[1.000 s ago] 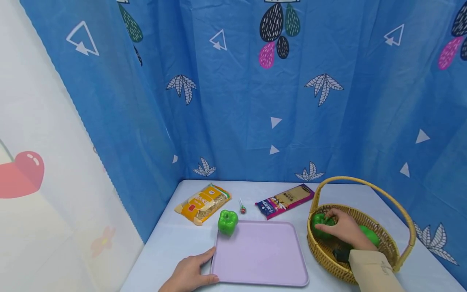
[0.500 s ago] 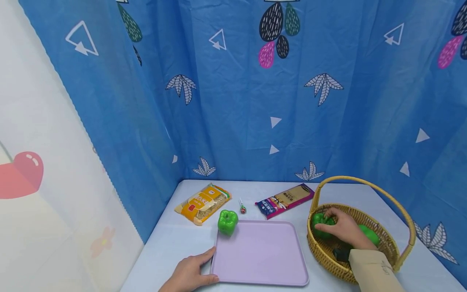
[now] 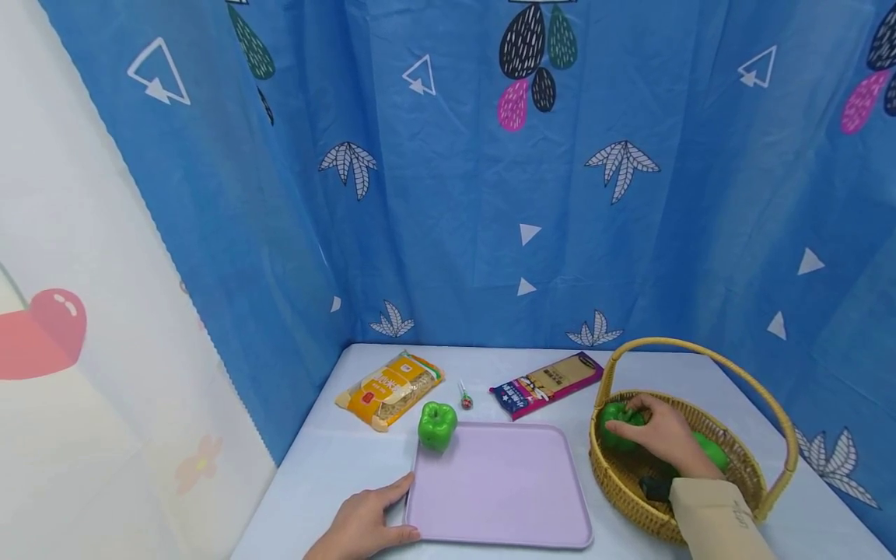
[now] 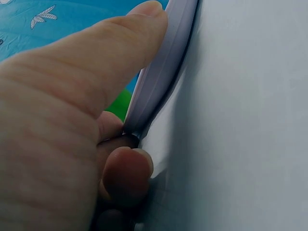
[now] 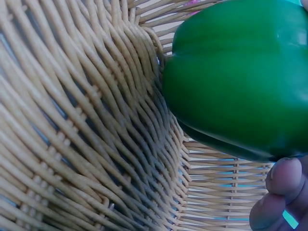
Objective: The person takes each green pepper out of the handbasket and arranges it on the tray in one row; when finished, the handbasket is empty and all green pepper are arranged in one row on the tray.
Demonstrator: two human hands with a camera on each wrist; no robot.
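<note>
My right hand (image 3: 665,437) reaches into the wicker basket (image 3: 609,494) and pinches a green bell pepper (image 3: 616,435) near its stem end. In the right wrist view that bell pepper (image 5: 236,82) fills the upper right, beside the woven wall, with fingertips (image 5: 285,177) at its lower side. Partly behind the hand, another green pepper (image 3: 712,451) lies in the basket. At the lilac tray's (image 3: 497,486) left edge rests my left hand (image 3: 364,521), thumb and fingers spread along it. A third green bell pepper (image 3: 437,426) sits on the tray's far left corner.
Behind the tray lie a yellow bag of grain or pasta (image 3: 392,389), a small lollipop (image 3: 465,398) and a purple-and-gold packet (image 3: 546,385). The basket's tall handle (image 3: 700,354) arches over its opening. A blue curtain (image 3: 462,194) hangs behind the table.
My right hand and the bell pepper it grips have risen very slightly inside the basket. The left hand and tray have stayed put.
</note>
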